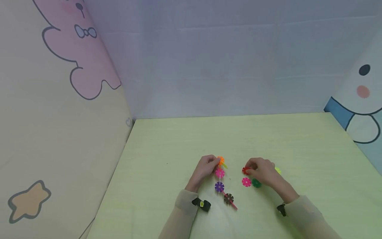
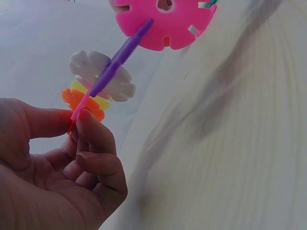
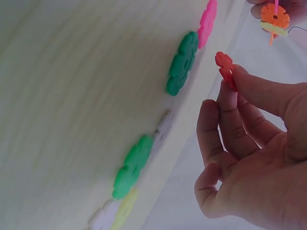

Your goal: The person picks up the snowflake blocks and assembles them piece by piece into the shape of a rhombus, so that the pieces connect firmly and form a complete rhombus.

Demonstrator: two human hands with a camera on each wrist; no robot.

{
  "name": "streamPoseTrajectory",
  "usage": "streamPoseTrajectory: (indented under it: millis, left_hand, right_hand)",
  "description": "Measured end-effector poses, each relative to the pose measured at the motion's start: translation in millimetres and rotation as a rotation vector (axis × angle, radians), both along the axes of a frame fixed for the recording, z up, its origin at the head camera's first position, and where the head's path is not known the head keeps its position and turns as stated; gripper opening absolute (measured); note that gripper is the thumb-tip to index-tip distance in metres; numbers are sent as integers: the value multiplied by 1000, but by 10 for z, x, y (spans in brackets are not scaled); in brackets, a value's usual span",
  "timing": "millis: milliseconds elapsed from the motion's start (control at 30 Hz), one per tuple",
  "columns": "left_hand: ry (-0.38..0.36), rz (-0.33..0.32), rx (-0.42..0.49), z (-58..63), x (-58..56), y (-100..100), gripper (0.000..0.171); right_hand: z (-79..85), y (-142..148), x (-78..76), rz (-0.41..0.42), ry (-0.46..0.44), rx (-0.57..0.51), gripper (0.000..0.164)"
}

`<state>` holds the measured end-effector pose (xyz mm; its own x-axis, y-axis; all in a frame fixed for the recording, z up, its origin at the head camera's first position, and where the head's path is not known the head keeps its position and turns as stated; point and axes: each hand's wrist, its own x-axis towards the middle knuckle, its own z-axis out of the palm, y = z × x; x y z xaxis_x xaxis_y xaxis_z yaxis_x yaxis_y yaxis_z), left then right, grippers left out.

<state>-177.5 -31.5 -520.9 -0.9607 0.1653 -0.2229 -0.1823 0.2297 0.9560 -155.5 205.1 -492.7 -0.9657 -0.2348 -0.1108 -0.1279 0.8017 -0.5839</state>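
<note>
Between thumb and index finger, my left hand (image 1: pixel 206 168) pinches a chain of slotted plastic flower discs near its orange disc (image 1: pixel 221 160). A yellow disc (image 3: pixel 274 28) is joined to the orange one at the chain's far end. Below the hand the chain continues through a pink disc (image 1: pixel 220 173), a purple disc (image 1: pixel 219 187) and a brown disc (image 1: pixel 228 198), with other discs edge-on between them. My right hand (image 1: pixel 264 171) holds a red flower disc (image 3: pixel 224 66) by thumb and fingertips, to the right of the chain and apart from it.
Loose discs lie by the right hand: a pink one (image 1: pixel 246 182), a dark green one (image 1: pixel 256 183) and a yellow one (image 1: pixel 278 170). The right wrist view adds a bright green disc (image 3: pixel 133 167) and whitish ones (image 3: pixel 163 125). A wall (image 1: pixel 209 66) stands behind the pale table (image 1: pixel 167 139).
</note>
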Motion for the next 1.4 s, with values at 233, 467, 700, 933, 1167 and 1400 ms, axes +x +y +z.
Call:
streamPoseTrajectory:
  millis: [233,467,700,933,1167,1400]
  left_hand:
    - [-10,1,3,1,2,9,27]
    - [-18,-6,1,1,2,3,27]
    - [-12,-3,-4,21,13,0,27]
    - [-19,-3,8,32,24,-11,27]
    - [-7,-6,4,44,19,-31,28]
    - [2,-11,11,43,8,-50,29]
  right_hand:
    - [-8,-21,15,-8,-20,-119,11]
    - [-32,-85,43,8,-28,-262,12]
    - [-3,-211,67,14,-51,-341,13]
    - [-35,-285,72,31,-74,-414,12]
    - [-60,-310,77,32,-118,-473,13]
    - [-116,-344,66,36,-136,-483,13]
